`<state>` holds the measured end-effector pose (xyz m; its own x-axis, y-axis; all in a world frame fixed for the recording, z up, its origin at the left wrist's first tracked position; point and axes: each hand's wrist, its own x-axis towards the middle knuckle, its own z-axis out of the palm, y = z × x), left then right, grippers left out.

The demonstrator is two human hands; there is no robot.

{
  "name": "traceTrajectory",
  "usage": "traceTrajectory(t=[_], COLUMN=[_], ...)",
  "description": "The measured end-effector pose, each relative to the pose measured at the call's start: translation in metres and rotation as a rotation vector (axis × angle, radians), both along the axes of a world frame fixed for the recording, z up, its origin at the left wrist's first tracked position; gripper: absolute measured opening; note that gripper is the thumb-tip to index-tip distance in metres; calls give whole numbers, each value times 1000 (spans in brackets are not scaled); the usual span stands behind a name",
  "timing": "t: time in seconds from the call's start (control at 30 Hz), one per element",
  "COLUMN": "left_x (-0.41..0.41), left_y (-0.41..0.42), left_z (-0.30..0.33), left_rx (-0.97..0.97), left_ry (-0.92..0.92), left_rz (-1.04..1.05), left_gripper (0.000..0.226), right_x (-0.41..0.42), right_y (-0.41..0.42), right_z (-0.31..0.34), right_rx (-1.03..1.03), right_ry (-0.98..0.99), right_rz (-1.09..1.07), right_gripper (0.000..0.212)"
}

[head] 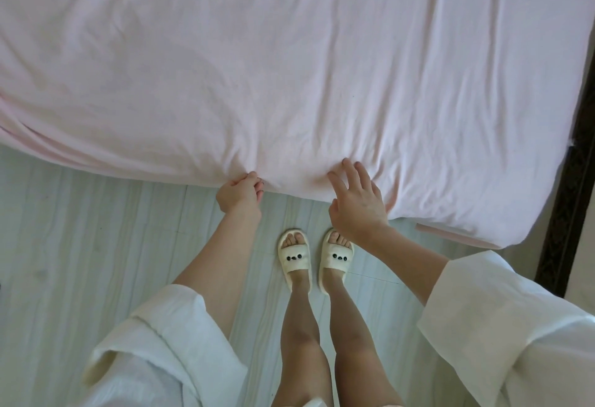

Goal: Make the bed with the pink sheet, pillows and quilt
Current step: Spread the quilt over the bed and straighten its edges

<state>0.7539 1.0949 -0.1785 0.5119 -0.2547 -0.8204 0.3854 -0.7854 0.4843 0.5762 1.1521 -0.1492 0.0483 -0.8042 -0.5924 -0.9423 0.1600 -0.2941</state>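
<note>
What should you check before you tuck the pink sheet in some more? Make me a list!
1. Left hand has hold of the sheet's edge: ok, it pinches the fabric.
2. Right hand is on the sheet: ok, fingers spread and pressing flat.
3. Pink sheet is smooth: not ok, wrinkles run across it.
4. Sheet corner near the dark bed frame is covered: ok, as far as shows.
5. Sheet's left edge is neat: not ok, it lies in loose folds.
6. Pillows and quilt are ready: cannot tell, none in view.
</note>
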Motion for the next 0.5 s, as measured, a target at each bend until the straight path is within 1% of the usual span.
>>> traceTrajectory(t=[0.1, 0.27, 0.37, 0.43, 0.5], left_x=[1, 3, 3, 4, 8], left_y=[0, 4, 4, 5, 3], left_z=[3, 8, 12, 12, 10], left_rx=[-14, -18, -26, -21, -7], left_ry=[-12, -17, -27, -75, -139], left_rz=[-1, 14, 21, 2, -29], left_gripper=[13, 8, 10, 12, 10], right_x=[3, 6, 7, 8, 9], right_y=[-1, -4, -6, -6, -5], right_z=[1, 3, 6, 7, 7], right_rx=[12, 45, 60, 45, 6], right_ry=[15, 35, 45, 46, 29], right_rz=[-5, 0, 11, 20, 35], right_gripper=[56, 56, 55, 55, 56])
